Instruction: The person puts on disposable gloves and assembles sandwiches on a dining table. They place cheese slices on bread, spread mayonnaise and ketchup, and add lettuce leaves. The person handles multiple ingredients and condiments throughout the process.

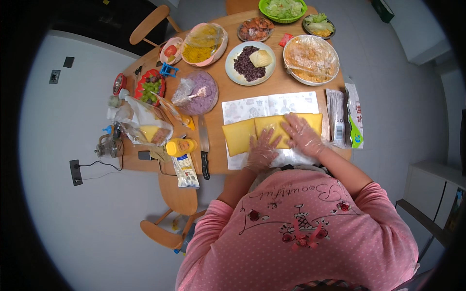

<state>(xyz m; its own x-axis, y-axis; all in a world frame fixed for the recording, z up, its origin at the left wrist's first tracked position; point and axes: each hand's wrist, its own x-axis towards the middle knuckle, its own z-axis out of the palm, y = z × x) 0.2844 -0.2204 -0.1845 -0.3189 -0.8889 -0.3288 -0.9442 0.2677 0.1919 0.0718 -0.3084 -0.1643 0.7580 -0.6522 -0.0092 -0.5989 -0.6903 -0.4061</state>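
Note:
Three yellow slices of bread (pixel 238 136) lie side by side in a row on a sheet of printed paper (pixel 244 108). Both hands wear clear, loose plastic gloves. The spread fingers of my left hand (pixel 263 152) rest at the near edge of the row, around where the left and middle slices meet. My right hand (pixel 303 134) lies palm down, fingers apart, over the join of the middle and right slices, hiding part of both. Neither hand is closed around anything.
Left of the paper are a kitchen knife (pixel 204 136), a yellow-capped bottle (pixel 182 147) and a bowl of purple mash (pixel 201 92). Beyond it stand a plate of dark rice (pixel 233 78) and a film-covered bowl (pixel 311 60). Plastic packages (pixel 335 118) lie at the right edge.

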